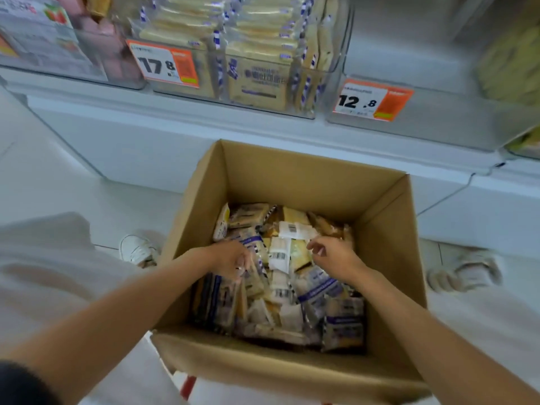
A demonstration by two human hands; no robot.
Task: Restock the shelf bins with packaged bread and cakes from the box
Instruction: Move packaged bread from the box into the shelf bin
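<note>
An open cardboard box [292, 176] stands on the floor below the shelf, its bottom covered with several bread packets [315, 290] in clear wrap with purple print and barcode labels. My left hand [230, 258] reaches in at the left side, fingers curled down round upright packets [251, 282]. My right hand [333, 255] hovers over the middle of the pile with loosely curled fingers, just beside a white-labelled packet [295, 229]; I see nothing held in it. Above, a clear shelf bin [318, 92] is full of the same bread.
A bin at the right [438, 124] carries a 12.8 price tag [371, 100] and looks mostly bare inside. A 17.8 tag [163, 64] hangs on the middle bin. Pink packets [99, 36] fill the left bin. My shoes [137, 249] flank the box on the white floor.
</note>
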